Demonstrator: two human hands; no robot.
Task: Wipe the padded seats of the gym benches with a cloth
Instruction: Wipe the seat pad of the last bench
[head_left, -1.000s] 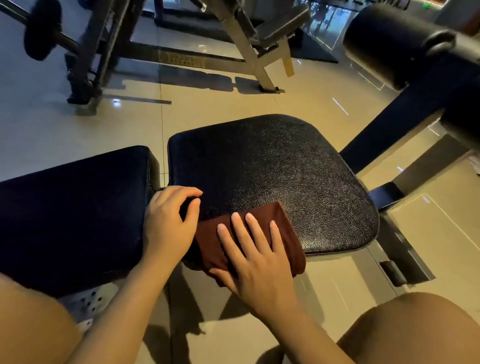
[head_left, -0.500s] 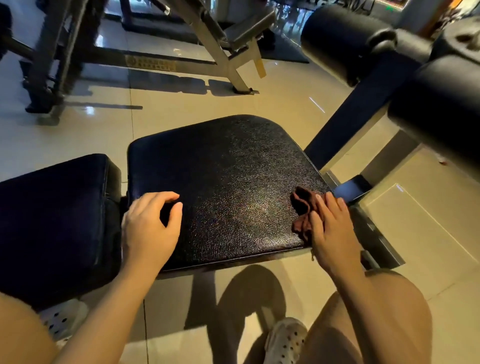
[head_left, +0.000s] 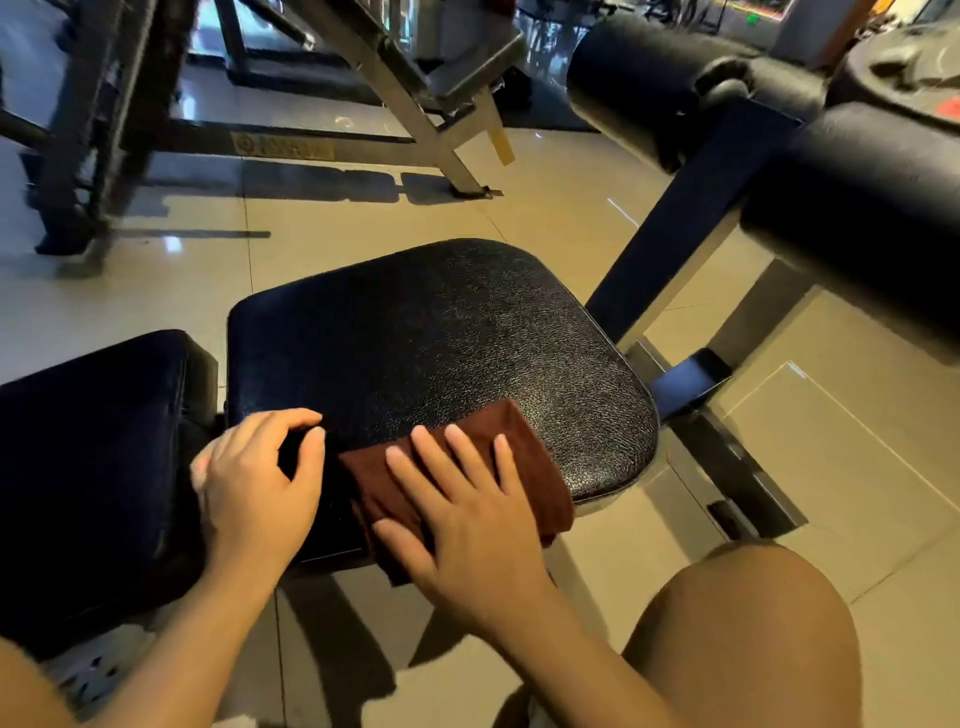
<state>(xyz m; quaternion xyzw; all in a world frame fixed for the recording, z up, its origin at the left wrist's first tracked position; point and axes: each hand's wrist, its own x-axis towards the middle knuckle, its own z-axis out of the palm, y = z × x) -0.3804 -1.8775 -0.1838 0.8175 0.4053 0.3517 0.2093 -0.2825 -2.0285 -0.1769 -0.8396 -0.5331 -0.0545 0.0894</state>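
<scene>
A black textured padded seat (head_left: 441, 353) fills the middle of the head view. A folded brown cloth (head_left: 524, 462) lies on the seat's near edge and hangs slightly over it. My right hand (head_left: 462, 514) presses flat on the cloth with straight, spread fingers. My left hand (head_left: 254, 483) rests at the seat's near left corner, its fingers curled over the edge beside the gap. A second black pad (head_left: 93, 457) adjoins the seat on the left.
Two black roller pads (head_left: 649, 78) (head_left: 857, 228) on a dark blue post (head_left: 680, 228) rise at the right. A metal machine frame (head_left: 395, 88) stands on the tiled floor behind. My bare knee (head_left: 748, 634) is at the lower right.
My right hand has swept the cloth from the seat's right edge back to its near left part, where the cloth now lies flat. My left hand stays at the corner.
</scene>
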